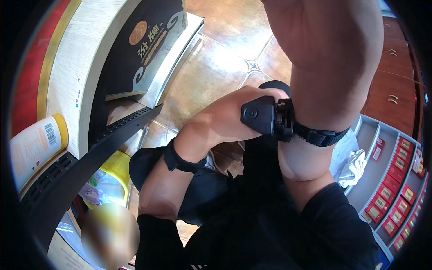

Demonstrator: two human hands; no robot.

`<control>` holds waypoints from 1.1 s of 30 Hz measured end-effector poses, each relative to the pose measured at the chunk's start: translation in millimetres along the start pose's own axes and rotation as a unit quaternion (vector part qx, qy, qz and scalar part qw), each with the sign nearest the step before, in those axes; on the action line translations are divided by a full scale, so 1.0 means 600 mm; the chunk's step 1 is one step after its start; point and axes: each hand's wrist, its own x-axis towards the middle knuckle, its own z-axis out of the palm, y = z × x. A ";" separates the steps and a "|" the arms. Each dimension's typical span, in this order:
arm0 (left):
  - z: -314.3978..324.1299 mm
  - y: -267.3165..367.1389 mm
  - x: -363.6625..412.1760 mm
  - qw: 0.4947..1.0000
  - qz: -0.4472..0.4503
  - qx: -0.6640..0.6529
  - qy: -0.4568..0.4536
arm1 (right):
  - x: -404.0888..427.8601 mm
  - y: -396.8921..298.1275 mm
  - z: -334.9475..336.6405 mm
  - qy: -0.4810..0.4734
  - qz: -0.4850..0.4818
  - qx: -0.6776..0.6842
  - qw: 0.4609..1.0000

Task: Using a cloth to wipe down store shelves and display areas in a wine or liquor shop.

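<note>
My left arm bends across my lap, with a black strap (pixel 185 162) around it. Only a sliver of my left hand (pixel 279 92) shows, beside a dark rounded form and largely hidden behind my right arm, so its fingers and anything in them cannot be seen. My right arm rises through the upper right and leaves at the top edge; my right hand is out of view. A black camera-like device (pixel 258 114) sits on a black strap (pixel 320 135) around that arm. Tiled floor (pixel 219 60) lies before me.
At left, a black metal shelf edge (pixel 111 135) holds a white-and-yellow container (pixel 37 148) beside a pale panel. Below it stands a yellow bin (pixel 123 165) with plastic bags. At right are a grey compartmented rack (pixel 366 162) of red packs, a crumpled white cloth (pixel 352 168) and wooden cabinets (pixel 391 98).
</note>
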 end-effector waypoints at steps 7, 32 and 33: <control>0.000 0.014 0.066 0.961 -0.108 0.238 -0.087 | 0.114 0.053 -0.069 0.058 0.010 -0.102 0.993; -0.134 0.027 0.021 0.762 -0.035 0.596 0.251 | 0.187 0.361 -0.130 -0.010 -0.044 -0.083 0.996; -0.146 0.026 0.006 0.728 0.021 0.609 0.314 | 0.168 0.354 -0.109 0.005 0.021 -0.197 0.980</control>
